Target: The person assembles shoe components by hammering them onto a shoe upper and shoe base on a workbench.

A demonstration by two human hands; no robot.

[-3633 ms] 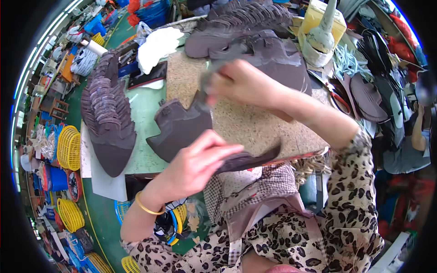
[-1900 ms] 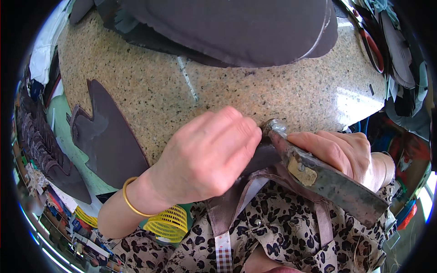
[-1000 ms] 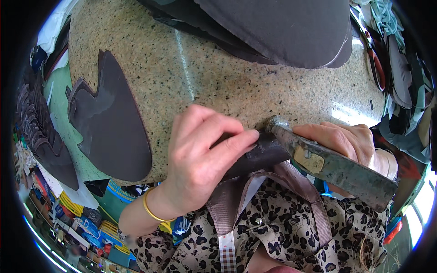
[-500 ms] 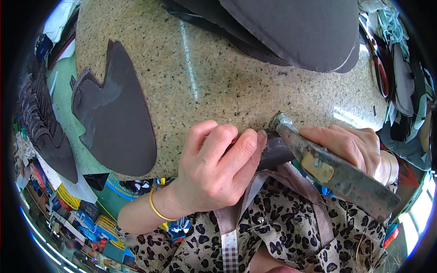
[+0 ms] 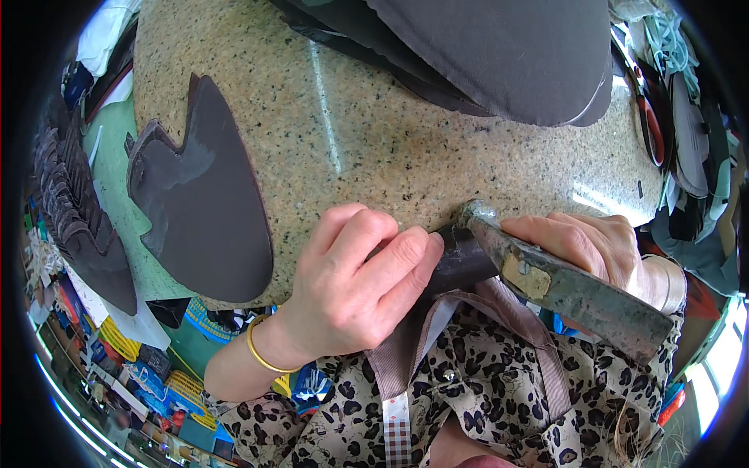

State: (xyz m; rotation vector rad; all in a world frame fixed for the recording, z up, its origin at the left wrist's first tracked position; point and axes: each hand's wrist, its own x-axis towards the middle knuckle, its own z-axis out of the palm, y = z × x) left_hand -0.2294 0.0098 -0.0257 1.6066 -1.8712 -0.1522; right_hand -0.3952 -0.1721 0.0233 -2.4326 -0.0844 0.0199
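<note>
My right hand (image 5: 581, 249) is wrapped round a hammer (image 5: 589, 292); its handle is mostly hidden under the long metal head. The rounded striking end of the head rests on or just above a dark brown shoe-upper piece (image 5: 462, 261) at the stone table's near edge. My left hand (image 5: 363, 273) is closed, with thumb and forefinger pinching that piece just left of the hammer; the fingers hide much of it. Farther left, another dark, notched shoe-upper piece (image 5: 207, 203) lies flat on the table (image 5: 390, 156).
A stack of large dark pieces (image 5: 484, 54) lies at the far side. Red-handled scissors (image 5: 649, 125) are by the right edge. At far left, a row of overlapping dark pieces (image 5: 82, 210) sits on a green sheet (image 5: 117, 187). Yellow baskets (image 5: 187, 390) stand below.
My left hand has slid a little left and nearer along the edge, leaving more of the dark piece showing. The hammer has shifted slightly left.
</note>
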